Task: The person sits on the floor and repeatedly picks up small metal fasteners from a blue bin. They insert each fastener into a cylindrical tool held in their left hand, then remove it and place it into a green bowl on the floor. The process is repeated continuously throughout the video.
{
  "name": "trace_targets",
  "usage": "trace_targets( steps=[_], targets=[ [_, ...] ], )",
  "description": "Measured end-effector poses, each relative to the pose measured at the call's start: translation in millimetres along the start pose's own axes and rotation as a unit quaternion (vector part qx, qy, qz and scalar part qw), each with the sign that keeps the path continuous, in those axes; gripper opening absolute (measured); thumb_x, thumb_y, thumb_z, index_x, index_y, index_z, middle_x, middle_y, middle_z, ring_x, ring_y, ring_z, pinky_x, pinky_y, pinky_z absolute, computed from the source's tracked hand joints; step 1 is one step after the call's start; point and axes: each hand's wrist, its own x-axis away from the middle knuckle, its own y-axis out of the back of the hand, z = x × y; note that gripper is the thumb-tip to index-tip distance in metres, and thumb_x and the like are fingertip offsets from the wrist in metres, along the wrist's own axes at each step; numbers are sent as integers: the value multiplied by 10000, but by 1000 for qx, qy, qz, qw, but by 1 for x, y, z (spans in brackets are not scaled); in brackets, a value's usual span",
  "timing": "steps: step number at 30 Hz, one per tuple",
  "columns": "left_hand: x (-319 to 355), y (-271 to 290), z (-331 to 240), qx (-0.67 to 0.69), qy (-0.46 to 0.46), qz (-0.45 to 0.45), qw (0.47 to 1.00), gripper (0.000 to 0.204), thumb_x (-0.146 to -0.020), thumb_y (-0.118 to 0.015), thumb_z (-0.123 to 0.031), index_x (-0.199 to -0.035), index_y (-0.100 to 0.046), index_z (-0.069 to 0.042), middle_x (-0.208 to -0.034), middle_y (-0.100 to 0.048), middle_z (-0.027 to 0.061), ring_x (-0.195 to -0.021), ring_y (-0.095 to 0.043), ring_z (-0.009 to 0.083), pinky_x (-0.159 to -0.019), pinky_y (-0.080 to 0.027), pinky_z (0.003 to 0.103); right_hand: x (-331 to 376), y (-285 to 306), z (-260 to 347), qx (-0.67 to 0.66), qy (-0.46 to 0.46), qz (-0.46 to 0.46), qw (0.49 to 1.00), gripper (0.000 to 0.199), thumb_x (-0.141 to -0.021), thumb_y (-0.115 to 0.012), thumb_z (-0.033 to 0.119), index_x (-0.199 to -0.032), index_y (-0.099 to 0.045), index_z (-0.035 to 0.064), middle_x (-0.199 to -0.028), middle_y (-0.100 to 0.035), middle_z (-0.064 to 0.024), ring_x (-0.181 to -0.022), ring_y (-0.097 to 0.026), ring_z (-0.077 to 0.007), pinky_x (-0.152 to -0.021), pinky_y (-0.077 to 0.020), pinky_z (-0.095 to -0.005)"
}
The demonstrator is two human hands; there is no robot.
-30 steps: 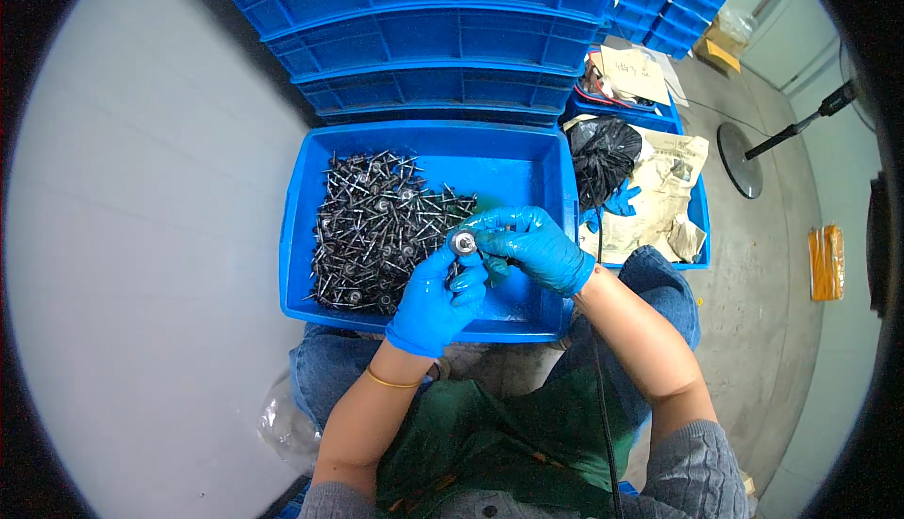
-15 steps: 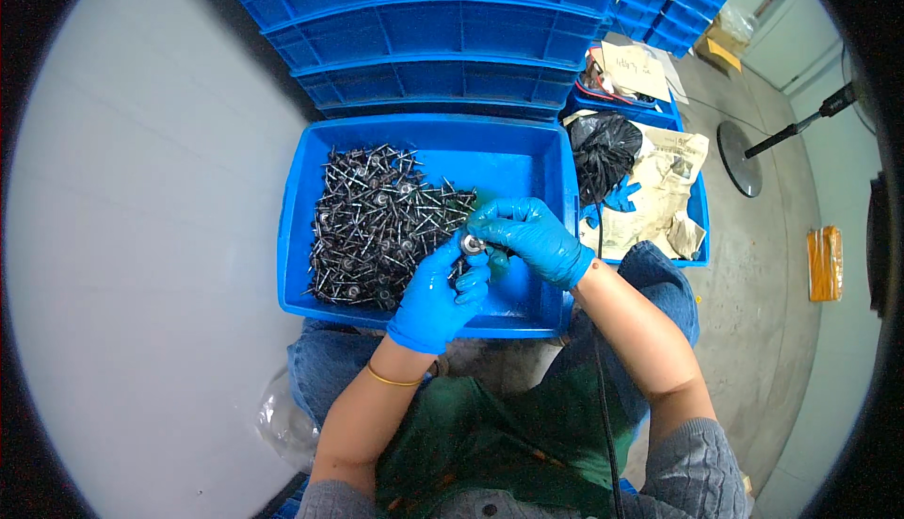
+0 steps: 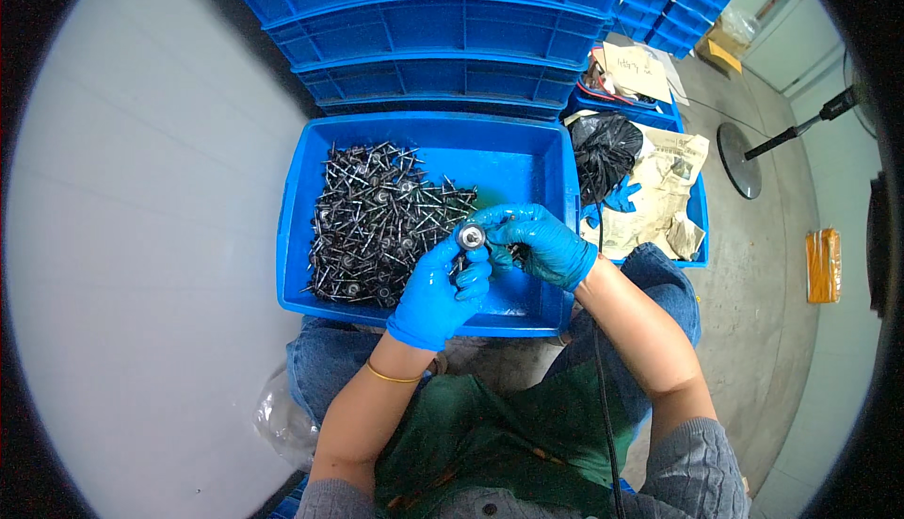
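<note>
Glossy blue rubber gloves (image 3: 443, 293); shiny metal part (image 3: 470, 235); dark metal fasteners (image 3: 377, 222); smooth plastic bin (image 3: 527, 156).

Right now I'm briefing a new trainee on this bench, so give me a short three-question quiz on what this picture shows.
1. True or false: both hands wear blue gloves.
2. Where does the pile of dark metal fasteners lie in the blue bin? A left side, B right side, C outside it.
3. What does the left hand hold up?

Key: 1 true, left and right hand alike. 2 A. 3 a small round silvery part, which the right hand's fingers also touch.
</note>
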Motion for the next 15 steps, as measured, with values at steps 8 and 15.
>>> trace_targets(
  steps=[8,15],
  targets=[
    [1,-5,-13,-184,-126,-123,967,286,-863,-408,-270,-1008,-454,-27,-645,-465,-10,-462,-343,39,-358,-268,165,-15,7,-8,20,46,-69,996,285,-808,-479,283,-976,-535,59,-706,-539,-18,-516,-483,-95,-469,-411,-209],
    [32,-20,-60,-68,-247,-28,966,299,-852,-424,-186,-1078,-457,7,-692,-434,3,-499,-294,60,-378,-236,169,-79,83,-19,-101,26,-186,977,186,-782,-527,258,-823,-565,80,-712,-567,-53,-607,-548,-144,-525,-478,-259]
  ],
)
